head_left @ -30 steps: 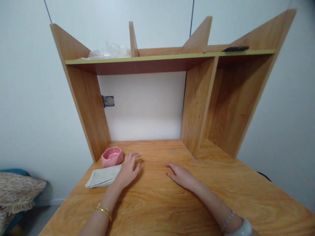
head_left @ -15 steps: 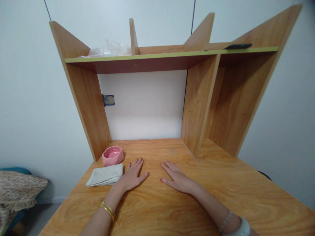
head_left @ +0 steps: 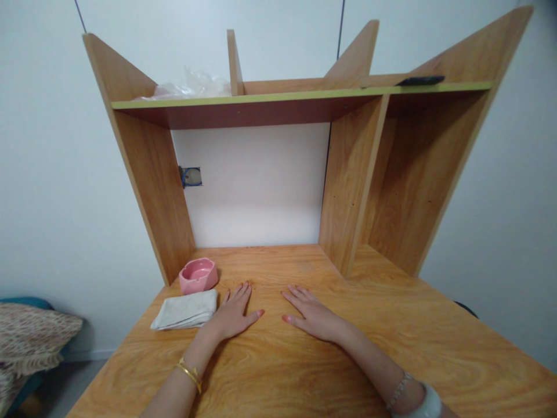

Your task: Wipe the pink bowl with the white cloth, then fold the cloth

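My left hand lies flat and open on the wooden desk, palm down, fingers stretched forward. Just left of it lies a folded pale grey cloth, close to my fingers but apart from them. A small pink ashtray stands behind the cloth, by the left upright of the hutch. My right hand rests flat and open on the desk a short gap to the right of the left hand. Neither hand holds anything.
A wooden hutch rises at the back of the desk, with an upper shelf holding a crumpled clear plastic bag and a dark flat object. A blue-edged wall socket shows inside. A patterned fabric lies at the lower left.
My left hand drew back from beside the ashtray and the cloth's edge and flattened on the desk. My right hand slid a little left and nearer. Since half a second ago both rest still.
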